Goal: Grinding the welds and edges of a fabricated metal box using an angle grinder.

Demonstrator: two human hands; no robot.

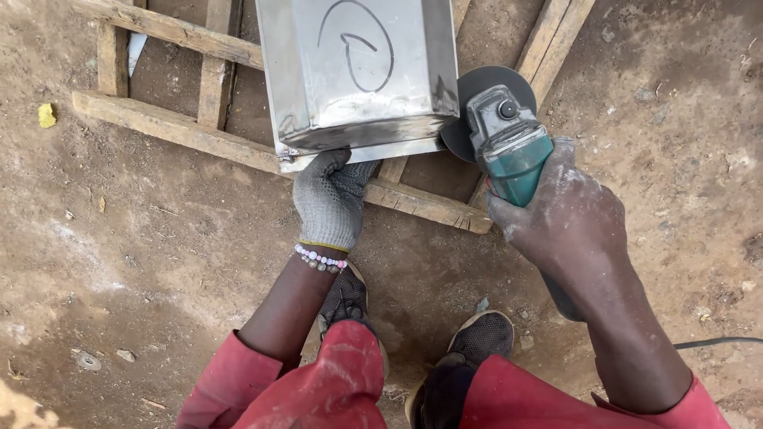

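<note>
Working stance: crouching over bare dirt ground (143,262), the person looks straight down past red trouser knees (350,381) at both hands.
Left hand: the left hand (330,199) wears a grey knitted glove; its fingers are held close together and pressed flat against the near lower edge of the metal box, the fingertips tucked under the rim. It grips nothing, it only bears on the sheet.
Wrist: a bracelet of pale beads (320,258) sits just below the glove cuff.
Right hand: the right hand (568,210) is bare and dusted white, wrapped tight around the body of the angle grinder with the fingers curled over the top.
Angle grinder: the angle grinder (509,147) has a teal body and a grey metal gear head; it points away from the person, toward the box.
Disc: the dark round disc (477,91) lies against the right near corner of the box; whether it actually touches the metal cannot be told.
Metal box: the metal box (358,79) is shiny sheet steel with a looped mark drawn in black on its upper face; it rests on the wooden frame, straight ahead of the knees, between the two hands.
Wooden frame: the wooden frame (183,131) is made of rough slats lying flat on the ground.
Shoes: two dark shoes (481,338) stand close together under the knees.
Cable: a thin black cable (715,343) runs off to the right edge.
Scrap: a small yellow scrap (47,116) lies on the dirt at far left.
</note>
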